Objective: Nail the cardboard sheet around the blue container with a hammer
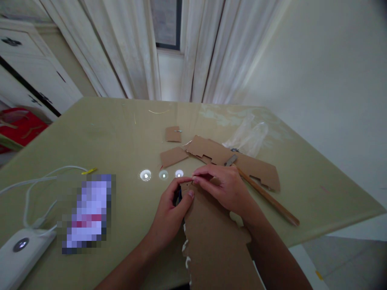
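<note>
A long brown cardboard piece (219, 241) with a torn left edge reaches from the bottom of the view up to both hands. My left hand (173, 211) grips its far left corner, thumb on top and fingers underneath. At that same far edge my right hand (222, 185) is closed in a pinch, thumb and forefinger tips meeting beside the left forefinger. Something thin and dark shows at those fingertips, too small to name. Several small dark marks dot the cardboard there. Just beyond the right hand lies a hammer (266, 193) with a wooden handle.
Another long cardboard strip (242, 161), a clear plastic bag (249, 135) and two small cardboard pieces (173, 156) lie farther back on the table (127, 133). To the left are a blurred-out phone-like object (89, 213), white cables (27, 201) and a white power strip (24, 257).
</note>
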Available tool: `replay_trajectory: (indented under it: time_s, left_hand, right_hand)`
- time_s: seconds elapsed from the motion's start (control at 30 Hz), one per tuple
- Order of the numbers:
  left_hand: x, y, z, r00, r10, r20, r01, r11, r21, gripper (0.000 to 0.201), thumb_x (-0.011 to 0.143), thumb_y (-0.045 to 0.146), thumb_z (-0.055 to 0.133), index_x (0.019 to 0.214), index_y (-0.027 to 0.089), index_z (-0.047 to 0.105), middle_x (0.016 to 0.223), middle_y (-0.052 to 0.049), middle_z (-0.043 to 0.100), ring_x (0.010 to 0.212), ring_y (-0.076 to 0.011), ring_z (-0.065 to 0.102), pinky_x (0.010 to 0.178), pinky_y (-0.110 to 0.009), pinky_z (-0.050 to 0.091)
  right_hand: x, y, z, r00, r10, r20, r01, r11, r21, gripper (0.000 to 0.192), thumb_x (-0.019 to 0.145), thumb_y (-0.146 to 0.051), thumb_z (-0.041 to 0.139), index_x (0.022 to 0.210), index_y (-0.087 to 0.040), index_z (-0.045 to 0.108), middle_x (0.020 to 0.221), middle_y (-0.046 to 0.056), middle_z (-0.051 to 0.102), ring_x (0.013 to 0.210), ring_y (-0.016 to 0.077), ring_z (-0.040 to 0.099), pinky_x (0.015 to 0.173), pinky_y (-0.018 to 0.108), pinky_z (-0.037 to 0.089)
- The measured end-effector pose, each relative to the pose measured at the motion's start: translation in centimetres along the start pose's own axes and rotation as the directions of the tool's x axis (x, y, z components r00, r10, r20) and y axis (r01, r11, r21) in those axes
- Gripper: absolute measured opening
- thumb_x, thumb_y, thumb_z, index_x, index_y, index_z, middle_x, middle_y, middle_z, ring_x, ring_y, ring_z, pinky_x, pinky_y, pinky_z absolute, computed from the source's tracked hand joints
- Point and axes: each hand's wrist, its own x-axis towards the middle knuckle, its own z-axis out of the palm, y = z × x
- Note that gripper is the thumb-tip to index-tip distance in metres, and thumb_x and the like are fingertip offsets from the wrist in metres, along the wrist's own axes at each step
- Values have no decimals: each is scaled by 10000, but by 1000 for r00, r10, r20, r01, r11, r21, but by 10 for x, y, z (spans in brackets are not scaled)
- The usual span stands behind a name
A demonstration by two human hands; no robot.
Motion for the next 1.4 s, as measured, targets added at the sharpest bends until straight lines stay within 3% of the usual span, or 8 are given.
replay_trajectory:
  time_s: [1.03, 1.4]
  left_hand:
    - [0, -3, -1, 1000, -19, 2, 19, 999, -28, 303, 988, 394, 682, 1265, 274, 704, 1223, -50, 756, 1097, -240, 688, 933, -348, 538]
    - [18, 10, -1, 985, 162, -57, -159, 986, 48, 221, 918, 400, 797, 1050, 226, 823, 1038, -49, 833, 941, -225, 758, 851, -312, 573]
  right_hand:
    - [0, 0, 0, 1000, -17, 3, 17, 1000, -7, 80, 1003, -212, 729, 1058, -228, 785, 985, -1, 834, 860, 144, 769, 835, 231, 551]
    - [0, 0, -1, 998, -61, -8, 61, 998, 33, 53, 994, -240, 744, 1011, -215, 787, 958, 20, 817, 857, 163, 749, 807, 266, 558]
